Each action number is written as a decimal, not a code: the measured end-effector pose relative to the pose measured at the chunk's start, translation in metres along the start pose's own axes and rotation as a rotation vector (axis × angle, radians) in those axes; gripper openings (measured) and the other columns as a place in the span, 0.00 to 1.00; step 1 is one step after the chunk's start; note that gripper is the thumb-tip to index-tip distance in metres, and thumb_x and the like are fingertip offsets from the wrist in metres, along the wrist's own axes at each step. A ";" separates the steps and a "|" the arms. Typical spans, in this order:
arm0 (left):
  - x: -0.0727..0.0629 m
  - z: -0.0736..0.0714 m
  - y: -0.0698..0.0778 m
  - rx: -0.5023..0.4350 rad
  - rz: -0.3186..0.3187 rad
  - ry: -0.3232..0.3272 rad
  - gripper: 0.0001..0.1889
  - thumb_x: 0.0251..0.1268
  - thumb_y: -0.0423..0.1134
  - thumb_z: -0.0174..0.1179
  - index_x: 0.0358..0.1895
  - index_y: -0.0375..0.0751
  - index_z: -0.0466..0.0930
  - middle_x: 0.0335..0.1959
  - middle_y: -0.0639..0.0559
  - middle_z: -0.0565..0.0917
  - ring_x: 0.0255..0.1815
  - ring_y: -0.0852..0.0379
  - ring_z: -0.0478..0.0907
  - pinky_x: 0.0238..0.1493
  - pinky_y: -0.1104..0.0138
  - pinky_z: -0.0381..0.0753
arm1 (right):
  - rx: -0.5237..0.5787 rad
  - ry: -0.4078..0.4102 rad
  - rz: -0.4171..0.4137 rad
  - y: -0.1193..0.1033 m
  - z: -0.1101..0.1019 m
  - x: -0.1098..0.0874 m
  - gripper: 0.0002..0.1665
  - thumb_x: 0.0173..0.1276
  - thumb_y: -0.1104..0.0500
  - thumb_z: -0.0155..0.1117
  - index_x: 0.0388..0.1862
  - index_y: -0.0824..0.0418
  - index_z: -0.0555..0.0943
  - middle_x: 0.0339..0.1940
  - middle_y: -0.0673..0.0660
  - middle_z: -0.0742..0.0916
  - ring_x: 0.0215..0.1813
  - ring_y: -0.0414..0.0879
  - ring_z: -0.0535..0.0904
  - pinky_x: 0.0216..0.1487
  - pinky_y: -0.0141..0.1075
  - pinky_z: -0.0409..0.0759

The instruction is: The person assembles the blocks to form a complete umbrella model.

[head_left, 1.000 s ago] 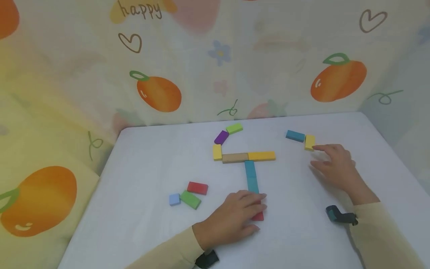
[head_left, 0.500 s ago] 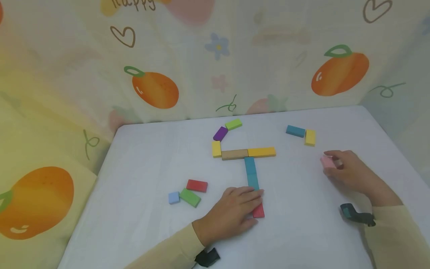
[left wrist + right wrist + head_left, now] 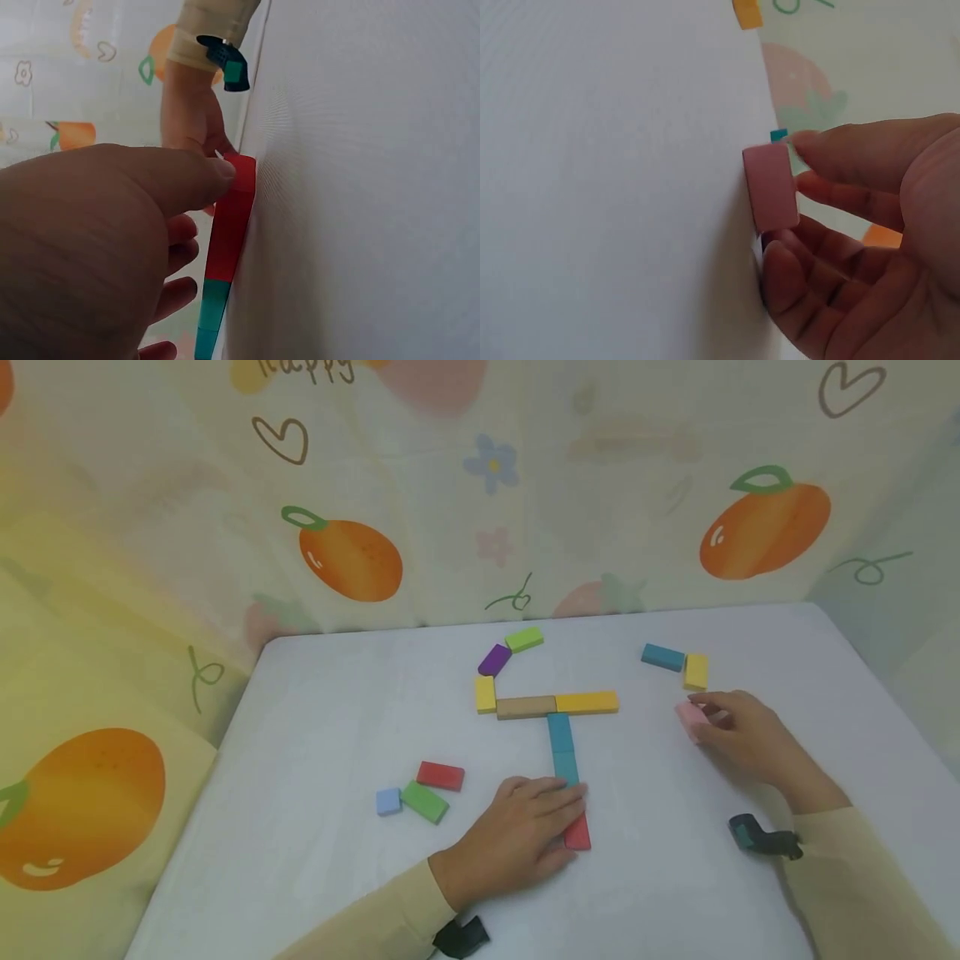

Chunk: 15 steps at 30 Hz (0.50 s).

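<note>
My right hand (image 3: 738, 731) pinches a pink block (image 3: 692, 720) between thumb and fingers, low over the table. The right wrist view shows the pink block (image 3: 771, 187) end on. Just beyond it lie a yellow block (image 3: 695, 672) and a blue block (image 3: 663, 657), close together. My left hand (image 3: 517, 835) rests with fairly straight fingers over the near part of a block row. From under it show a red block (image 3: 577, 833) and two teal blocks (image 3: 562, 747). In the left wrist view, the thumb lies against the red block (image 3: 232, 225).
A tan block (image 3: 525, 707) and an orange-yellow block (image 3: 587, 702) form a crossbar above the teal ones. Yellow, purple (image 3: 495, 659) and lime blocks curve away from its left end. Red, green (image 3: 425, 802) and light blue blocks lie left on the white table (image 3: 300, 718).
My right hand moved from the yellow block toward me, took hold of the pink block, then shifted left with it toward the yellow block. The left hand stayed nearly still.
</note>
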State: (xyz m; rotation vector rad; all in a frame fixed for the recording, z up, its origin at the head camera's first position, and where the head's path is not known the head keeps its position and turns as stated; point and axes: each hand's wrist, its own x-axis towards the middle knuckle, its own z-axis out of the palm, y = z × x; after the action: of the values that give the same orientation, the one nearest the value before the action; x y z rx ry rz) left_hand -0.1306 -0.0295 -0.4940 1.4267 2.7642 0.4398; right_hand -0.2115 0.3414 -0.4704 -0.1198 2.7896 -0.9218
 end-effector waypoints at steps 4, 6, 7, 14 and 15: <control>-0.001 0.001 -0.001 0.028 0.001 0.006 0.33 0.78 0.57 0.67 0.79 0.48 0.77 0.79 0.58 0.75 0.80 0.54 0.67 0.74 0.52 0.68 | 0.002 -0.001 -0.020 -0.006 0.006 0.011 0.32 0.83 0.58 0.67 0.77 0.71 0.73 0.64 0.75 0.79 0.60 0.70 0.77 0.60 0.65 0.79; -0.001 0.001 -0.001 0.038 0.006 0.011 0.32 0.79 0.57 0.67 0.79 0.49 0.78 0.78 0.58 0.75 0.80 0.54 0.68 0.74 0.52 0.69 | 0.008 -0.002 -0.022 -0.008 0.008 0.016 0.31 0.83 0.57 0.67 0.77 0.71 0.74 0.63 0.74 0.79 0.60 0.68 0.77 0.60 0.64 0.79; -0.002 0.001 -0.002 0.041 0.008 0.012 0.32 0.79 0.57 0.67 0.79 0.49 0.78 0.78 0.58 0.76 0.80 0.54 0.68 0.74 0.52 0.69 | 0.013 -0.003 -0.021 -0.010 0.009 0.018 0.31 0.83 0.57 0.67 0.76 0.71 0.74 0.63 0.73 0.79 0.59 0.68 0.77 0.60 0.63 0.80; -0.001 0.005 -0.004 0.037 0.013 0.028 0.31 0.79 0.58 0.67 0.78 0.50 0.79 0.77 0.60 0.76 0.79 0.55 0.68 0.72 0.53 0.70 | 0.041 0.013 -0.051 -0.020 0.017 0.034 0.31 0.84 0.53 0.67 0.76 0.70 0.76 0.63 0.72 0.80 0.59 0.66 0.77 0.61 0.63 0.78; -0.001 0.005 -0.004 0.037 0.013 0.031 0.31 0.79 0.58 0.67 0.77 0.50 0.79 0.77 0.60 0.76 0.79 0.55 0.68 0.72 0.53 0.70 | 0.047 0.021 -0.058 -0.021 0.019 0.036 0.31 0.84 0.53 0.67 0.76 0.70 0.76 0.63 0.72 0.80 0.59 0.66 0.77 0.61 0.63 0.78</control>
State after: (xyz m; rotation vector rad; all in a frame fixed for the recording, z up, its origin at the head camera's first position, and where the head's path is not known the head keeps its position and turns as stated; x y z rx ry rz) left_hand -0.1325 -0.0312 -0.4998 1.4591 2.8024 0.4169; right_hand -0.2425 0.3087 -0.4789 -0.1865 2.7947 -1.0076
